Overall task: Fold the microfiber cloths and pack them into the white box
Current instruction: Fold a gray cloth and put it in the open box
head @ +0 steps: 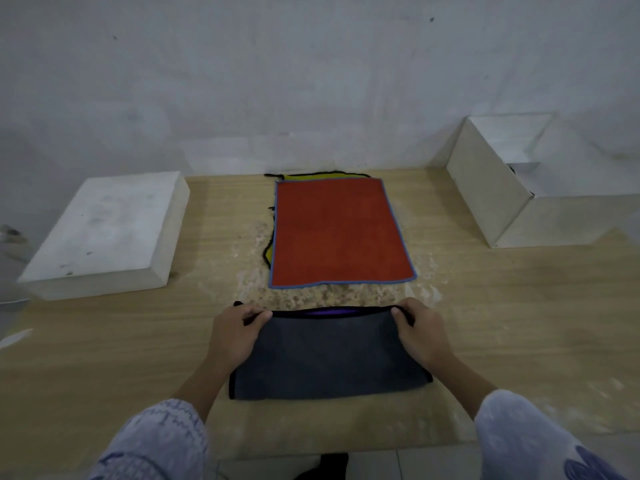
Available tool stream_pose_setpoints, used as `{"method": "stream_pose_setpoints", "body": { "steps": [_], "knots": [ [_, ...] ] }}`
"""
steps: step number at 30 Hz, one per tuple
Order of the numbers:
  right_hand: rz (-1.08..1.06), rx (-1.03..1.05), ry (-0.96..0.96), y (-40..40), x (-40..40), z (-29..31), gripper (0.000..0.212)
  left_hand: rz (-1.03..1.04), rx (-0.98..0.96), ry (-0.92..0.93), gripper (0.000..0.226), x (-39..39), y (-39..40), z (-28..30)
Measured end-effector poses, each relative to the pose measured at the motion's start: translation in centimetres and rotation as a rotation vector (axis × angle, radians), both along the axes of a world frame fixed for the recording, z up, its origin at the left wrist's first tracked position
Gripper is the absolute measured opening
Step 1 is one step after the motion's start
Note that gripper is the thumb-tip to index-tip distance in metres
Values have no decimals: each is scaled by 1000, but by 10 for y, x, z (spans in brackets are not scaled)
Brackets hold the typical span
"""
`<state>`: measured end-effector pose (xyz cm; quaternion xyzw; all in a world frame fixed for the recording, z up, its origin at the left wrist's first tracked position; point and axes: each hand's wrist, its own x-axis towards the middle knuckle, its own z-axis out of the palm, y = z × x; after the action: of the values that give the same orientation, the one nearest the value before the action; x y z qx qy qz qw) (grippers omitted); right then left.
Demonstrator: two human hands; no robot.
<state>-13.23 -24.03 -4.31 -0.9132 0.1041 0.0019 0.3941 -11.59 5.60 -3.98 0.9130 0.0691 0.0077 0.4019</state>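
Head view, largest item first: the bench [485,341] runs wall to wall, wood-grained, its surface worn pale at centre. At two o'clock on it sits the open white box [491,188], mouth upward, something dark just visible inside. At ten o'clock lies a flat white slab [104,233], possibly the lid. At twelve o'clock the red cloth [337,230] lies spread flat over a yellow cloth [270,244], of which only the left and far edges show.

Nearest the person, at six o'clock, lies the dark grey cloth [325,355], doubled over, a purple face showing at its far edge. Its long axis runs left to right. The left hand [235,336] pinches the far left corner; the right hand [420,336] pinches the far right corner. Each grip is closed on the hem.

Judgement: the box lies forward and right of the cloth, nearer the right hand. A further fold appears due first.
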Motion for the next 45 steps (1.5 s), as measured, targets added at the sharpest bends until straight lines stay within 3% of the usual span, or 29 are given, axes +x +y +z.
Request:
{"method": "stream_pose_setpoints", "body": {
  "steps": [4,7,10,12,14,19,28,33,37,45],
  "knots": [
    [9,-379,-93,6,-1,-6,21,44,69,-5,17,1,1,-12],
    [67,-613,-279,13,-4,-16,26,14,338,-218,32,-8,-7,-16],
    [299,-552,-419,29,-4,-19,23,-317,375,-373,42,-27,-24,-20],
    [447,-507,-391,46,0,-19,26,-534,433,-298,48,-42,-33,-30],
    [506,-481,-308,62,4,-16,27,-603,477,-214,54,-50,-33,-41],
    [435,-392,-134,82,14,-9,15,-635,491,-134,64,-51,-29,-45],
    [275,-331,-158,88,20,-17,11,-582,473,-156,72,-46,-20,-43],
    [208,-480,-198,84,-18,-25,41,-432,541,-149,70,-55,-20,-36],
    [119,-566,-30,75,-37,-31,65,-370,576,-81,73,-61,-15,-40],
    [202,-581,-14,71,-43,-36,78,-339,563,-93,86,-38,-3,-40]
  ]
}}
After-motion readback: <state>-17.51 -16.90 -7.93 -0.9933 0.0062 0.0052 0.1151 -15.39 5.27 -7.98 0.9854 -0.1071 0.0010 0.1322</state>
